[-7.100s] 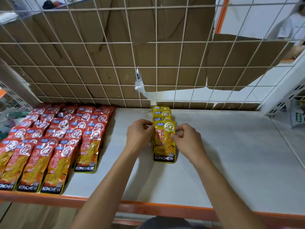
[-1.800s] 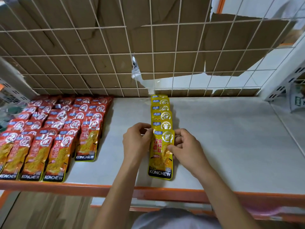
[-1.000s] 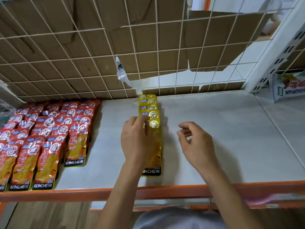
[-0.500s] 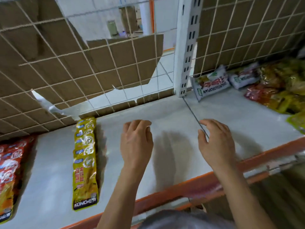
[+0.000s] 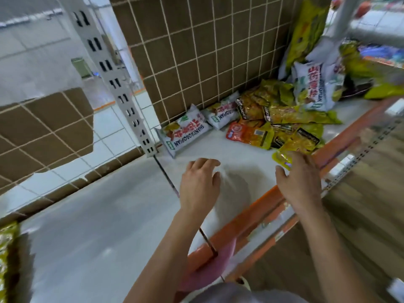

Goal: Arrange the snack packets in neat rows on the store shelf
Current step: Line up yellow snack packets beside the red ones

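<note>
White shelf board point(image 5: 98, 226) runs across the frame before a wire grid point(image 5: 196, 51), and most of the job looks undone: a loose pile of snack packets point(image 5: 284, 119) lies jumbled at the upper right, with only a blurred edge of yellow packets point(image 5: 6, 248) at the lower left. The 2 hands are slack and grasp nothing, the left hand point(image 5: 200, 182) hovering over bare board at centre, the right hand point(image 5: 299, 182) reaching straight fingers onto the nearest packet point(image 5: 281, 157). Bare board at centre leaves room for rows, but the orange front lip point(image 5: 258, 206) sits just beside the right hand.
</note>
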